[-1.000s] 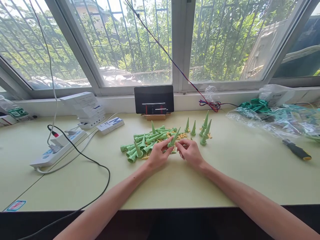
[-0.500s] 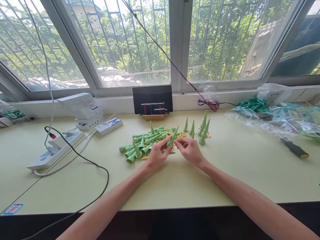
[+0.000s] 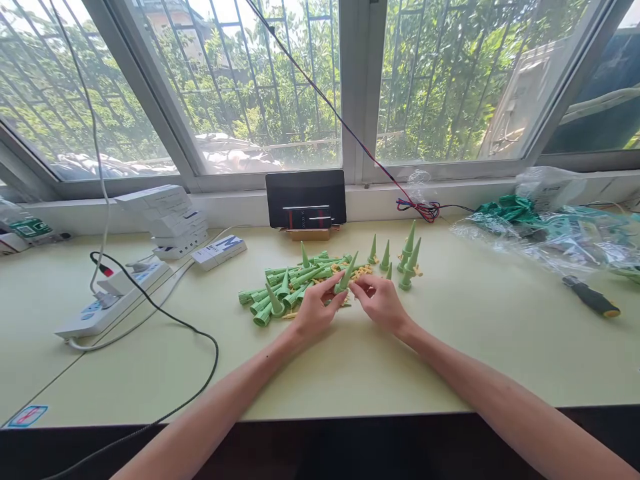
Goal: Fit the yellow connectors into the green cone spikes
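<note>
My left hand (image 3: 314, 307) pinches the base of a green plastic cone spike (image 3: 346, 273), its tip pointing up and away. My right hand (image 3: 381, 299) is curled close beside it, fingertips pressed together at the spike's base on something too small to make out. Both hands rest at the near edge of a pile of green cone spikes (image 3: 287, 287) lying on the pale table. Small yellow pieces (image 3: 364, 271) are scattered in the pile. A few finished spikes (image 3: 406, 257) stand upright just right of the pile.
A black phone stand (image 3: 305, 199) sits by the window sill behind the pile. A white power strip (image 3: 113, 298) with black cable (image 3: 200, 333) lies left, with stacked white boxes (image 3: 167, 217). Plastic bags (image 3: 545, 230) and a black-yellow screwdriver (image 3: 591, 297) lie right.
Hands and spike have barely shifted; only the view has moved slightly.
</note>
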Available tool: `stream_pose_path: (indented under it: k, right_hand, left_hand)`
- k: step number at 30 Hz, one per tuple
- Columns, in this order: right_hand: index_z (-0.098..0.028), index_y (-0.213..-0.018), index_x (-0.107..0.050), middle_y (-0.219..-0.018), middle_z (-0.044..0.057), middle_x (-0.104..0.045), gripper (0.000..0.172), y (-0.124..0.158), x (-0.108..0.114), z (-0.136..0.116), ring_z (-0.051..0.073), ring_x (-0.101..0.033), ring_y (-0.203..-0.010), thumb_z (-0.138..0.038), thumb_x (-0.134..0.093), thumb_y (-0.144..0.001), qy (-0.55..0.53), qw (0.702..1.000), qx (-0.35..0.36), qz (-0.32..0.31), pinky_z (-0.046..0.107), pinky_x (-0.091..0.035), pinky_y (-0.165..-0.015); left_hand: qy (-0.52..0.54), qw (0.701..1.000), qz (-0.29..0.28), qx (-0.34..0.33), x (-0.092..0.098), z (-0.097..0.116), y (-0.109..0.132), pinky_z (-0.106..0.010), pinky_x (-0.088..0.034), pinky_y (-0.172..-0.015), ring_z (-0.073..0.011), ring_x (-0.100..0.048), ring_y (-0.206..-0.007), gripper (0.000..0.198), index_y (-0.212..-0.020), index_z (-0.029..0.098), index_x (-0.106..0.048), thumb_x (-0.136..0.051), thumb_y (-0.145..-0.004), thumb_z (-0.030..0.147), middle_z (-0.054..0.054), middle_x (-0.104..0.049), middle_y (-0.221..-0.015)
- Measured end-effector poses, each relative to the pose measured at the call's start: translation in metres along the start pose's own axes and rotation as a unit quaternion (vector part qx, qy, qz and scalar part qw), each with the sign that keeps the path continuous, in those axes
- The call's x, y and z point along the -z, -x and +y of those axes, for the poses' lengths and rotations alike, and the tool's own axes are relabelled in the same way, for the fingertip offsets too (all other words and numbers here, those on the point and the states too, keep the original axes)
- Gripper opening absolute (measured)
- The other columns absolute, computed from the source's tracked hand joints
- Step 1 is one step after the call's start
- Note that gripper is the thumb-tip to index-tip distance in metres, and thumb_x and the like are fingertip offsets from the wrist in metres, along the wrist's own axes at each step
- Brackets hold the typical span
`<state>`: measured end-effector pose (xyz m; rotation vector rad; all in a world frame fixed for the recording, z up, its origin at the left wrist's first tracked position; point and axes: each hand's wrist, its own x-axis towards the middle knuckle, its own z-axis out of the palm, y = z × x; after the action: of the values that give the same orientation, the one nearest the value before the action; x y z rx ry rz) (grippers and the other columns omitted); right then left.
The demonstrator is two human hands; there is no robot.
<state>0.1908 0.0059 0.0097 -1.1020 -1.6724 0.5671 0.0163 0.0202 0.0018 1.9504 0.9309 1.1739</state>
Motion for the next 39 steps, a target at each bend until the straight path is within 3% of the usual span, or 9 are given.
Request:
stream_pose_path:
  k: [8, 17, 24, 32, 35, 39]
  right_hand:
    - [-0.019, -0.066, -0.056, -0.061, 0.001, -0.055, 0.028, 0.0031, -0.0012, 0.0025, 0.014, -0.044, -0.057, -0.029, -0.053, -0.092, 0.031, 0.998, 0.045, 0.007, 0.028, -0.035, -0.055]
    - [-0.019, -0.069, -0.055, -0.065, 0.002, -0.054, 0.026, 0.0046, -0.0022, 0.0043, 0.016, -0.046, -0.063, -0.025, -0.051, -0.094, 0.054, 0.993, 0.104, 0.019, 0.029, -0.037, -0.060]
    - [-0.018, -0.067, -0.060, -0.064, 0.002, -0.058, 0.027, 0.0042, -0.0034, 0.0012, 0.015, -0.049, -0.060, -0.032, -0.055, -0.089, -0.054, 0.998, -0.020, -0.001, 0.028, -0.039, -0.057]
    - [-0.017, -0.067, -0.061, -0.059, 0.000, -0.058, 0.032, 0.0010, -0.0032, 0.0018, 0.010, -0.044, -0.042, -0.046, -0.064, -0.080, -0.197, 0.967, -0.157, -0.045, 0.026, -0.037, -0.043]
    - [-0.017, -0.065, -0.060, -0.059, 0.000, -0.057, 0.032, 0.0013, -0.0038, 0.0031, 0.010, -0.045, -0.044, -0.045, -0.063, -0.081, -0.186, 0.972, -0.140, -0.043, 0.025, -0.037, -0.044]
    - [-0.018, -0.063, -0.059, -0.061, 0.002, -0.057, 0.031, 0.0032, -0.0041, 0.0032, 0.014, -0.050, -0.056, -0.039, -0.058, -0.086, -0.101, 0.993, -0.056, -0.012, 0.027, -0.041, -0.052]
  left_hand:
    - [0.021, 1.000, -0.012, 0.010, 0.0004, 0.0049, 0.0009, -0.031, -0.060, -0.067, -0.0109, -0.051, -0.060, 0.053, -0.137, 0.010, -0.058, -0.061, -0.089, 0.032, 0.000, -0.058, -0.067]
    - [0.017, 1.000, -0.011, 0.022, 0.0004, 0.0050, 0.0015, -0.030, -0.058, -0.065, -0.0102, -0.049, -0.056, 0.056, -0.137, 0.009, -0.057, -0.062, -0.088, 0.034, 0.003, -0.051, -0.061]
    - [-0.004, 1.000, -0.014, 0.020, 0.0012, 0.0052, 0.0024, -0.028, -0.056, -0.063, -0.0113, -0.052, -0.059, 0.055, -0.138, 0.009, -0.057, -0.062, -0.088, 0.032, 0.000, -0.059, -0.067]
    - [0.005, 1.000, -0.012, 0.013, 0.0009, 0.0068, 0.0027, -0.028, -0.058, -0.064, -0.0112, -0.052, -0.061, 0.053, -0.135, 0.009, -0.059, -0.063, -0.087, 0.033, -0.002, -0.061, -0.071]
    - [0.005, 1.000, -0.013, 0.016, 0.0008, 0.0069, 0.0029, -0.029, -0.058, -0.065, -0.0118, -0.052, -0.062, 0.053, -0.135, 0.010, -0.060, -0.063, -0.087, 0.033, -0.003, -0.062, -0.072]
    - [0.001, 1.000, -0.012, 0.018, 0.0010, 0.0050, 0.0030, -0.030, -0.058, -0.066, -0.0118, -0.053, -0.061, 0.054, -0.134, 0.010, -0.061, -0.064, -0.087, 0.035, -0.002, -0.062, -0.072]
